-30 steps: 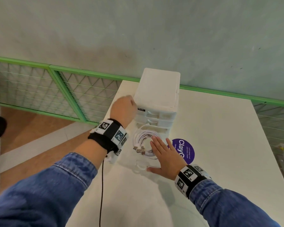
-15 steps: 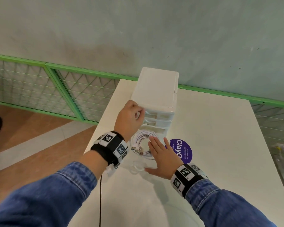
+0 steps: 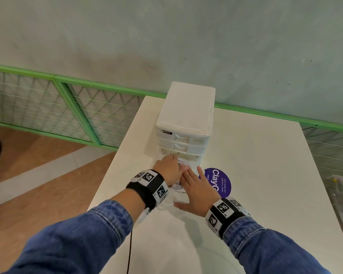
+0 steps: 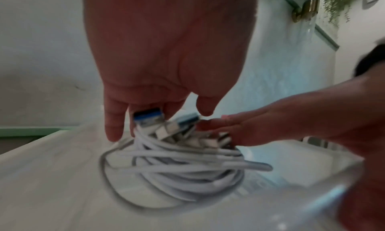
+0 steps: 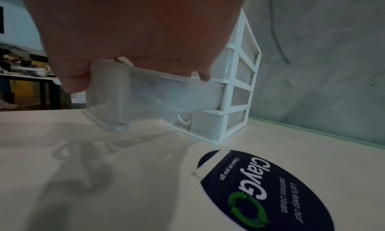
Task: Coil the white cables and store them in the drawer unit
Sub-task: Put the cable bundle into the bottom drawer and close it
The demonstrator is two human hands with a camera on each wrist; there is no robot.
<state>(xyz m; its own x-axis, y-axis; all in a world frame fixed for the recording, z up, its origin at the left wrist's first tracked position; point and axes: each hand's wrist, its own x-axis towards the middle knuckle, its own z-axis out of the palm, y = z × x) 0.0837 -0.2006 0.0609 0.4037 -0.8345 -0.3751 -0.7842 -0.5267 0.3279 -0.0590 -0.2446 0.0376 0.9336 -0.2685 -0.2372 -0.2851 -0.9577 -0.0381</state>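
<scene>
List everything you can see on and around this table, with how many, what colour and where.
table: one, white, against the wall
drawer unit: one, white, at the table's back
open drawer: one, clear, pulled out towards the person
white cables: one coiled bundle, in the open drawer
sticker: one, purple, round, on the table right of the drawer
mesh panels: at least two, green frames, left of the table
black cord: one, hanging under the left arm
left hand: fingers on the cables' plug ends, grip unclear
right hand: flat, fingers straight, on the drawer
</scene>
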